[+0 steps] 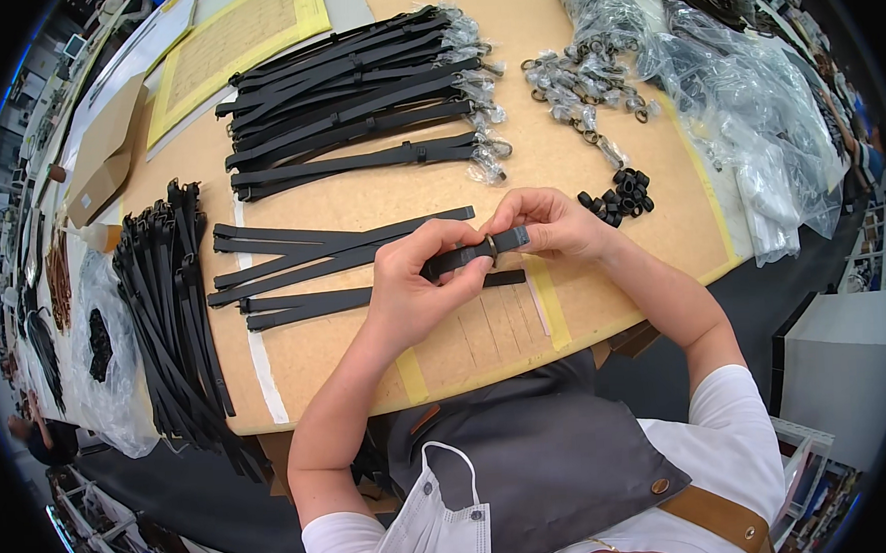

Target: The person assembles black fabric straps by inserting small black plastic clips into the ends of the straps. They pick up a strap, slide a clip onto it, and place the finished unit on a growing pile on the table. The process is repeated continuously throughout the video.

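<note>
Above the near part of the table I hold a black strap (510,239) between both hands. My left hand (410,278) pinches it with thumb and fingers, near a small brass-coloured ring or loop around the strap. My right hand (564,228) grips the strap close to its end. Beneath and left of my hands lie several flat black straps (292,269), some crossing each other. Small black loops (622,199) sit in a pile right of my right hand. Behind that pile are metal clasps (586,91) wrapped in clear plastic.
Finished-looking black straps (344,116) with plastic-wrapped ends lie in rows at the back. A thick strap bundle (164,301) hangs over the table's left edge. Clear plastic bags (755,120) cover the right side. A cardboard piece (106,154) and yellow-edged board (241,47) lie back left.
</note>
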A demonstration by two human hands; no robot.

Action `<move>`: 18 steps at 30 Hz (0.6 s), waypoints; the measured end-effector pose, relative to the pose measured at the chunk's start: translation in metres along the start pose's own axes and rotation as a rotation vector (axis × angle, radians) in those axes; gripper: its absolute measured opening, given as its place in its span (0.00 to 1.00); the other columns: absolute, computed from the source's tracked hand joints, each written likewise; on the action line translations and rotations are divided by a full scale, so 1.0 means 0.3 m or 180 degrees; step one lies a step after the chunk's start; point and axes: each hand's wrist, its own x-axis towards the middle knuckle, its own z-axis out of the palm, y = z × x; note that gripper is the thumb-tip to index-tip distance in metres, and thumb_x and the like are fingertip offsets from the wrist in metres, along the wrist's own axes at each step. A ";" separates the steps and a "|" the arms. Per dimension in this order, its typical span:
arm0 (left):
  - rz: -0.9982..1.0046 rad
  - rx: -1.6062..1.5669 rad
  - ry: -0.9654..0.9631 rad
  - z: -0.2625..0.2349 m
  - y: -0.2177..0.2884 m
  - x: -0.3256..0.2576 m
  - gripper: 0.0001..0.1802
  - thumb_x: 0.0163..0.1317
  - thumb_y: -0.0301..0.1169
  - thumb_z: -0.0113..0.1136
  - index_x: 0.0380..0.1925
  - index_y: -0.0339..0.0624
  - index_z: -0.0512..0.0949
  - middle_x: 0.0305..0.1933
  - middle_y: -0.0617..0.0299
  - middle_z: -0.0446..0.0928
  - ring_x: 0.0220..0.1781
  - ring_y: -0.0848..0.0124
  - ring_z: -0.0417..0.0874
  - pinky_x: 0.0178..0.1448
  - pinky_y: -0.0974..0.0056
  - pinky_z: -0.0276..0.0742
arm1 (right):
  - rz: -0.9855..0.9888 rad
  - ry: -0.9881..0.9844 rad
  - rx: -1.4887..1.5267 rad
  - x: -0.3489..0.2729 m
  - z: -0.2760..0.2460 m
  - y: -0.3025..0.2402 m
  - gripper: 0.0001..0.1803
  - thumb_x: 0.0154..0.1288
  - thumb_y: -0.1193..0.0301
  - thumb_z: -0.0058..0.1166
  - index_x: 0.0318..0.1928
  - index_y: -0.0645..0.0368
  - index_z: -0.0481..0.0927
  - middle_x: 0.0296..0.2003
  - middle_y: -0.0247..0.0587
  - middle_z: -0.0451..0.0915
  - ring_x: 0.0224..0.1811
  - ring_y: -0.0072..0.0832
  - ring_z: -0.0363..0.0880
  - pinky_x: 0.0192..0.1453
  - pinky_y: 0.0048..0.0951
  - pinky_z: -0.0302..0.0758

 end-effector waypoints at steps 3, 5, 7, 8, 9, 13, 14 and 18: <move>0.0076 0.0139 0.0012 -0.002 0.020 -0.007 0.11 0.55 0.21 0.71 0.39 0.37 0.82 0.26 0.72 0.78 0.25 0.88 0.70 0.30 0.78 0.63 | 0.0160 -0.0127 0.0359 -0.002 -0.010 0.015 0.13 0.69 0.74 0.65 0.52 0.62 0.80 0.51 0.39 0.84 0.55 0.26 0.83 0.65 0.31 0.79; 0.0018 0.0139 0.0030 0.002 0.032 -0.011 0.11 0.53 0.21 0.71 0.38 0.38 0.83 0.26 0.72 0.79 0.26 0.88 0.70 0.29 0.78 0.62 | 0.0202 -0.0216 0.0443 0.000 -0.012 0.026 0.13 0.69 0.74 0.65 0.52 0.62 0.81 0.50 0.38 0.84 0.54 0.25 0.83 0.64 0.30 0.79; -0.0003 0.0188 0.0054 0.010 0.033 -0.017 0.10 0.52 0.22 0.71 0.36 0.39 0.83 0.27 0.72 0.80 0.26 0.89 0.71 0.28 0.79 0.62 | 0.0209 -0.0331 0.0490 0.003 -0.013 0.037 0.13 0.69 0.74 0.64 0.52 0.61 0.81 0.49 0.36 0.84 0.53 0.24 0.83 0.62 0.29 0.79; 0.0005 0.0233 0.0068 0.014 0.033 -0.020 0.10 0.52 0.22 0.71 0.36 0.39 0.84 0.28 0.72 0.81 0.26 0.89 0.72 0.27 0.79 0.62 | 0.0274 -0.0305 0.0427 0.004 -0.011 0.037 0.13 0.69 0.73 0.65 0.51 0.61 0.81 0.49 0.36 0.84 0.51 0.23 0.83 0.60 0.27 0.79; 0.0013 0.0277 0.0081 0.016 0.032 -0.023 0.10 0.51 0.22 0.71 0.35 0.40 0.84 0.28 0.72 0.82 0.26 0.89 0.72 0.27 0.79 0.61 | 0.0338 -0.0278 0.0365 0.004 -0.008 0.034 0.14 0.68 0.71 0.66 0.51 0.61 0.81 0.48 0.35 0.84 0.50 0.22 0.83 0.58 0.26 0.79; 0.0053 0.0465 0.0030 0.004 0.040 -0.025 0.10 0.50 0.22 0.71 0.34 0.40 0.84 0.30 0.70 0.85 0.27 0.89 0.75 0.26 0.79 0.63 | 0.0833 -0.0120 0.0169 0.023 0.048 -0.020 0.15 0.66 0.67 0.70 0.47 0.60 0.81 0.43 0.34 0.84 0.44 0.20 0.83 0.50 0.23 0.78; 0.0101 0.0465 0.0055 0.003 0.036 -0.027 0.10 0.51 0.21 0.71 0.34 0.40 0.85 0.31 0.70 0.85 0.28 0.88 0.76 0.26 0.78 0.64 | 0.1018 -0.0070 -0.0013 0.028 0.066 -0.041 0.14 0.66 0.66 0.69 0.45 0.60 0.81 0.40 0.33 0.84 0.42 0.19 0.83 0.48 0.22 0.78; 0.0281 0.0584 0.0074 0.003 0.022 -0.034 0.10 0.51 0.21 0.70 0.35 0.40 0.85 0.32 0.69 0.85 0.28 0.85 0.78 0.25 0.76 0.66 | 0.1271 0.0115 -0.0777 0.047 0.121 -0.084 0.12 0.65 0.65 0.68 0.39 0.60 0.82 0.32 0.29 0.82 0.35 0.16 0.79 0.42 0.21 0.75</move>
